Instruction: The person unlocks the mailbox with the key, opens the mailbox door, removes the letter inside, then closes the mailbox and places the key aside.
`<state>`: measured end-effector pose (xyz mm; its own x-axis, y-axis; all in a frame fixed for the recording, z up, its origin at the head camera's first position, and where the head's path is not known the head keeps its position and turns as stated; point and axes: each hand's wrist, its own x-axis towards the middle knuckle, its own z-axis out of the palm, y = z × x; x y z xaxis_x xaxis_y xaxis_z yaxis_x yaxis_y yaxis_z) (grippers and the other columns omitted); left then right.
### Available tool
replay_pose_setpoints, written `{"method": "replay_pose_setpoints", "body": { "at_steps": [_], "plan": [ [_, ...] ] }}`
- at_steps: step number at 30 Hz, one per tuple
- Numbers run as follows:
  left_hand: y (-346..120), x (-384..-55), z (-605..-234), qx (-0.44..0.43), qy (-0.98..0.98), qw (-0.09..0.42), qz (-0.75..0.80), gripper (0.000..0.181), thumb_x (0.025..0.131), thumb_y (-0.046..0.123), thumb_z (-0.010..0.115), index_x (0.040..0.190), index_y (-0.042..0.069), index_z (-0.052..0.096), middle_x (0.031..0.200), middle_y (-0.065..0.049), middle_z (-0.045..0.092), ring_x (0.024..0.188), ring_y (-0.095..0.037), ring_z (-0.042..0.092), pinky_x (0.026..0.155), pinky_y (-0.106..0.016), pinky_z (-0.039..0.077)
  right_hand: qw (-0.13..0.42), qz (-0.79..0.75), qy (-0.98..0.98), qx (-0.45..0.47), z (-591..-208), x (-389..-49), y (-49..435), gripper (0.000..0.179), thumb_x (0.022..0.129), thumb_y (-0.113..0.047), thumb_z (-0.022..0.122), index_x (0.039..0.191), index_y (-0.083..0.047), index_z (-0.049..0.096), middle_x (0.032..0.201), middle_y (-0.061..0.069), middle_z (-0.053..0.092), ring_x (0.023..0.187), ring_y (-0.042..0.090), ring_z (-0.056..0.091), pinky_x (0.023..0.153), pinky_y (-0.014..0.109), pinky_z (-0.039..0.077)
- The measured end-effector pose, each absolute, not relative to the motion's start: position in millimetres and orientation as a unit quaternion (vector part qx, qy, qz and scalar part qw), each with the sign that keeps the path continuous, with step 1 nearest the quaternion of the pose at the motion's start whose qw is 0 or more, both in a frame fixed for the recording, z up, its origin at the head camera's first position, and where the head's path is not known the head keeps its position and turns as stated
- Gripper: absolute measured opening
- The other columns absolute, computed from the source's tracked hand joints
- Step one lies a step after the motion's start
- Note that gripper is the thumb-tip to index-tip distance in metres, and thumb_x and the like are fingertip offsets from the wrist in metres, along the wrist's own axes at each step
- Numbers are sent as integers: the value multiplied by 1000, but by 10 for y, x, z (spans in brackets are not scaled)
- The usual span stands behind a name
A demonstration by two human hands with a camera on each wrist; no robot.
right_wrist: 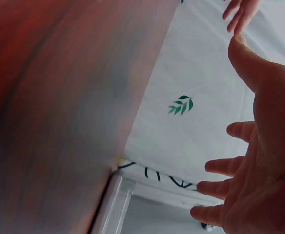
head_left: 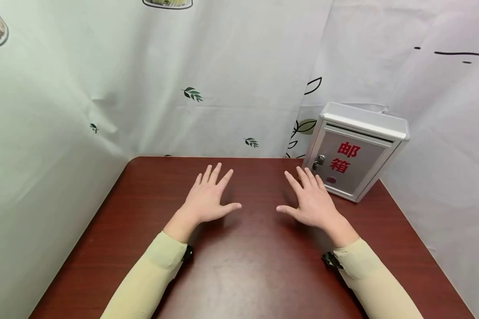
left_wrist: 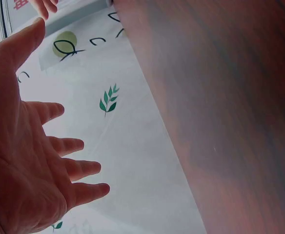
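Observation:
Both hands hover over a dark red-brown wooden table, fingers spread and nothing in them. My left hand (head_left: pixel 205 197) is left of the middle, its thumb pointing toward the other hand. My right hand (head_left: pixel 313 201) is nearest a silver metal mailbox (head_left: pixel 355 153), its fingertips overlapping the box's lower left corner in the head view. Red characters mark the mailbox's front door, which is closed, and a keyed lock (head_left: pixel 318 162) sits on its left side. In the right wrist view, part of the mailbox frame (right_wrist: pixel 114 204) appears below the right hand (right_wrist: pixel 264 161).
The table (head_left: pixel 239 274) has a rounded far left corner. White cloth (head_left: pixel 231 57) printed with leaves and black lines hangs behind it and on both sides. The mailbox stands at the table's far right, close to the cloth. Dark bands (head_left: pixel 332 260) are on the wrists.

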<state>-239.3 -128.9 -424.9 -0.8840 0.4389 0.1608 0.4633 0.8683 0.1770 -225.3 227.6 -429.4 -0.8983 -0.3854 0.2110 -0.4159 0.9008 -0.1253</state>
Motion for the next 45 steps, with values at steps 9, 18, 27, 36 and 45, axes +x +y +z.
{"method": "replay_pose_setpoints", "body": {
  "at_steps": [9, 18, 27, 36, 45],
  "plan": [
    [-1222, -2384, -4286, -246, -959, 58, -124, 109, 97, 80, 66, 179, 21, 25, 184, -21, 18, 167, -48, 22, 132, -67, 27, 122, 92, -967, 205, -4291, -2142, 2440, 104, 94, -65, 82, 173, -11, 41, 175, 29, 32, 164, 52, 25, 129, 73, 25],
    [-1007, -2442, -4277, -284, -948, 69, -128, 105, 101, 76, 65, 179, 16, 27, 181, -22, 26, 164, -42, 34, 132, -58, 31, 144, 96, -967, 186, -4287, -1978, 2714, 95, 96, -56, 84, 167, -5, 48, 170, 33, 39, 158, 56, 33, 125, 74, 31],
    [-717, -2504, -4293, -302, -939, 70, -146, 103, 102, 73, 65, 177, 12, 29, 180, -17, 31, 163, -36, 38, 132, -52, 34, 161, 120, -965, 166, -4243, -1919, 2932, 91, 98, -47, 85, 165, 1, 47, 164, 35, 44, 151, 56, 40, 119, 76, 35],
    [-521, -2609, -4320, -295, -938, 70, -169, 99, 103, 71, 65, 177, 12, 32, 179, -13, 36, 162, -30, 41, 124, -52, 45, 171, 137, -969, 116, -4185, -1853, 3230, 90, 98, -44, 85, 164, 3, 46, 162, 37, 44, 146, 60, 43, 114, 80, 38],
    [-220, -2767, -4328, -293, -936, 44, -190, 94, 108, 68, 60, 177, 11, 31, 180, -8, 35, 163, -25, 39, 117, -54, 52, 215, 153, -961, 81, -4192, -1822, 3413, 78, 100, -34, 84, 156, 9, 52, 146, 36, 56, 134, 57, 51, 106, 76, 45]
  ]
}}
